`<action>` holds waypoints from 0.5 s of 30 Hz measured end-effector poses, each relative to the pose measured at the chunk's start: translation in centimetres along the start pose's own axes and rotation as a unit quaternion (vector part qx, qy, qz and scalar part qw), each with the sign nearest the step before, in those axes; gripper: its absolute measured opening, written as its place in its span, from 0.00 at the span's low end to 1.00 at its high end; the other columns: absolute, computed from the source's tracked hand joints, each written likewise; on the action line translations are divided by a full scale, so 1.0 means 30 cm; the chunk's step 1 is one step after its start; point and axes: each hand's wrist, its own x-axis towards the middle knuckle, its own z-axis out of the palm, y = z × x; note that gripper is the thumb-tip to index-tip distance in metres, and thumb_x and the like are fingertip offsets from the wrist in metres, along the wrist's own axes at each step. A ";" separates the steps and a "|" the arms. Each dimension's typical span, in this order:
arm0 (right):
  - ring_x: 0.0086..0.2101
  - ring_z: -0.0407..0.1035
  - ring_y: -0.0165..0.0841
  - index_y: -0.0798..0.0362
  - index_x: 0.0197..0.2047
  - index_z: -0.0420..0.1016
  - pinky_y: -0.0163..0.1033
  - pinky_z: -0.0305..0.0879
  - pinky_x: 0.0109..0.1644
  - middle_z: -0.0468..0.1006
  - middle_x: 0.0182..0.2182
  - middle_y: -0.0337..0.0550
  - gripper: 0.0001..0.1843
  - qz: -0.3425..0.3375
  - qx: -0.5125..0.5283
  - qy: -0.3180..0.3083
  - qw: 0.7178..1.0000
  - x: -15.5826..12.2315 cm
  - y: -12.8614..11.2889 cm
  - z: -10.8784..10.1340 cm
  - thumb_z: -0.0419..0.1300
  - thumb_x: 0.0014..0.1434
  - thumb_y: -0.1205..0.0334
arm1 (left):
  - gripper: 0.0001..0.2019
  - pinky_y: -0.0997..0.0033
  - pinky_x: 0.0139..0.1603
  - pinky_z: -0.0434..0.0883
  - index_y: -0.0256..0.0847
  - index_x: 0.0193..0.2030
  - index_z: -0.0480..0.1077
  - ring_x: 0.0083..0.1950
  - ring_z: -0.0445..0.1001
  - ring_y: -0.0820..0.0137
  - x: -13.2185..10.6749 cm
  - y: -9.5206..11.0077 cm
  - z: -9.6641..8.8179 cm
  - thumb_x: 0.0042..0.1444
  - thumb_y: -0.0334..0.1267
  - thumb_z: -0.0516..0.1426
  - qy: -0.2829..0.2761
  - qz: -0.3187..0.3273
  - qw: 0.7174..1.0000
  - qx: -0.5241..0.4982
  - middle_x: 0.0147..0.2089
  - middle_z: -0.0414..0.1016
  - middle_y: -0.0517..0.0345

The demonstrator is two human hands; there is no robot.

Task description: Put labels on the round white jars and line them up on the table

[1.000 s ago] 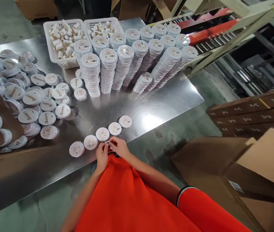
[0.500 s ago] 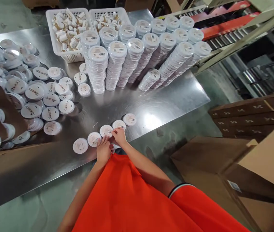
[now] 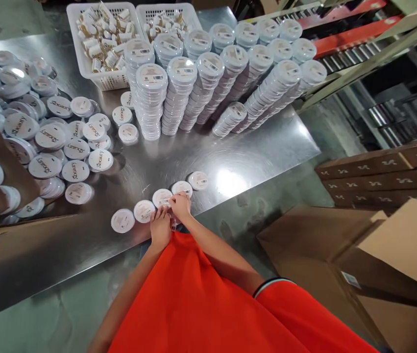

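Discs (image 3: 161, 195) lie in a row, our right hand (image 3: 181, 206) pinching one's label (image 3: 164, 202), our left hand (image 3: 160, 227) beside it, grip unclear.

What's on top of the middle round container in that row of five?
On the middle container is a small label; the right hand is at it, and the left hand is by the near edge. What lies beneath the hands is hidden.
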 end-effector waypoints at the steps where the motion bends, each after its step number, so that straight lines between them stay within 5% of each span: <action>1: 0.51 0.66 0.42 0.52 0.41 0.83 0.44 0.62 0.52 0.74 0.53 0.52 0.15 0.000 -0.013 0.003 1.000 -0.002 -0.003 0.002 0.54 0.65 0.61 | 0.11 0.44 0.69 0.61 0.40 0.41 0.76 0.72 0.63 0.52 0.000 0.001 -0.001 0.64 0.32 0.52 0.000 0.000 1.000 -0.001 0.66 0.70 0.42; 9: 0.49 0.71 0.47 0.56 0.51 0.79 0.51 0.60 0.55 0.75 0.52 0.59 0.20 -0.042 -0.130 0.000 0.991 0.023 -0.024 -0.042 0.61 0.64 0.50 | 0.12 0.43 0.69 0.60 0.42 0.40 0.75 0.72 0.62 0.54 0.004 0.002 -0.010 0.64 0.30 0.50 -0.016 -0.017 1.000 -0.018 0.68 0.68 0.45; 15: 0.51 0.71 0.47 0.55 0.48 0.79 0.50 0.62 0.54 0.75 0.54 0.58 0.13 -0.011 -0.097 -0.026 0.995 0.056 -0.039 -0.079 0.62 0.63 0.58 | 0.11 0.41 0.68 0.60 0.43 0.37 0.73 0.72 0.64 0.54 0.010 -0.005 0.002 0.64 0.29 0.51 -0.001 -0.025 0.999 -0.042 0.67 0.70 0.46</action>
